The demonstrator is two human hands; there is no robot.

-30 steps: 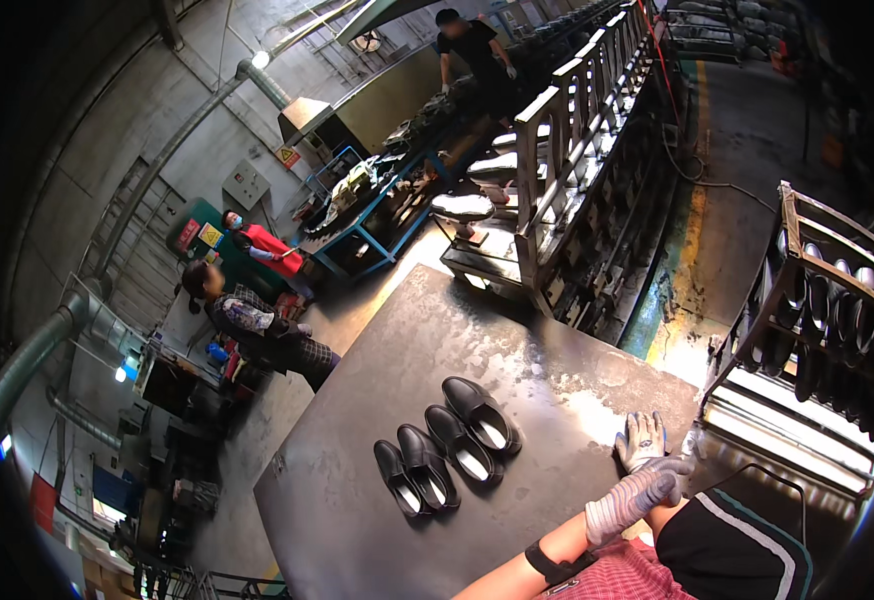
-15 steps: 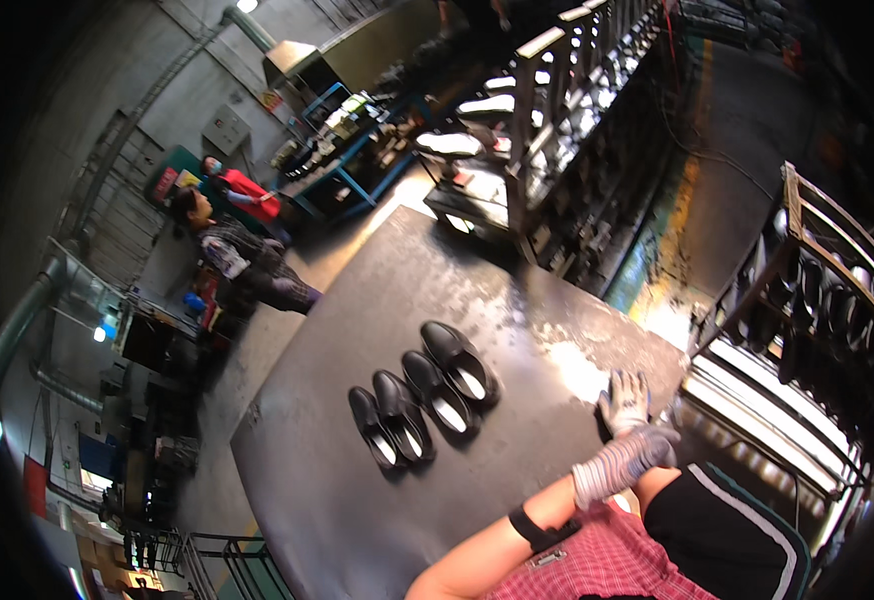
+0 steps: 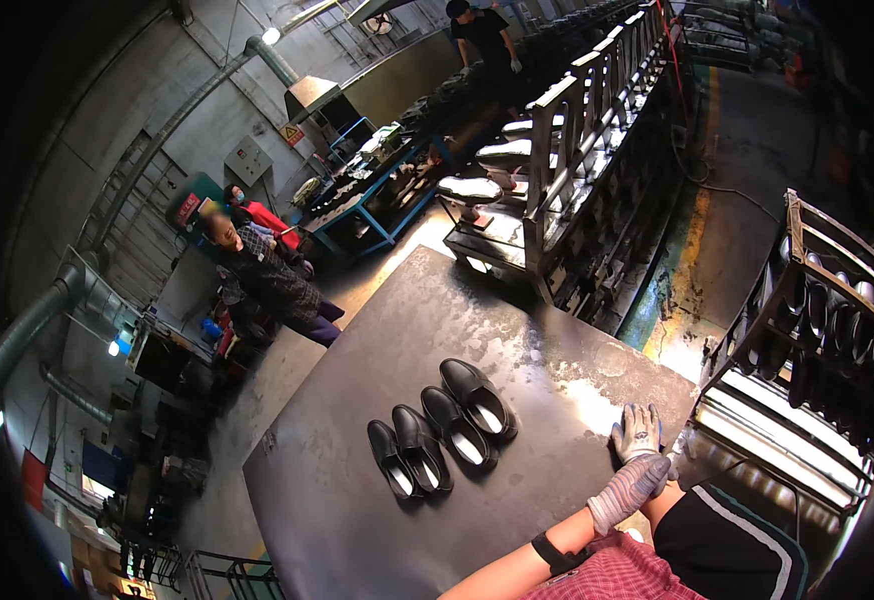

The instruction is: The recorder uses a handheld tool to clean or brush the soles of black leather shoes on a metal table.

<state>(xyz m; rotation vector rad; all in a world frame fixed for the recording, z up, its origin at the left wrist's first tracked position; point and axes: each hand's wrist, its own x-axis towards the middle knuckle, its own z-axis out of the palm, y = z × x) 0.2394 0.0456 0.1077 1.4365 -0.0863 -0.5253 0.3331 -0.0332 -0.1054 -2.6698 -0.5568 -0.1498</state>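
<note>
My right hand [image 3: 639,432], in a pale glove, rests palm down with its fingers stretched on the near right part of a grey metal table [image 3: 327,540]. It holds nothing. My left hand [image 3: 635,490], in a striped grey glove, crosses over and is closed round my right wrist. A dark band circles my left forearm. Left of the hands and apart from them, several black slip-on shoes [image 3: 473,398] stand side by side on the tabletop, their pale insoles showing. Neither hand touches them.
A metal rack [image 3: 807,290] hung with dark shoes stands at the right. Beyond the table runs a conveyor line [image 3: 547,180] bearing shoe forms. A person in a dark patterned top [image 3: 272,275] stands past the left table edge, with another in red behind. A third person [image 3: 487,45] works farther back.
The view has tilted up, so the table and shoes sit lower in the picture. The person at the left has shifted and turned. Both my hands keep their pose.
</note>
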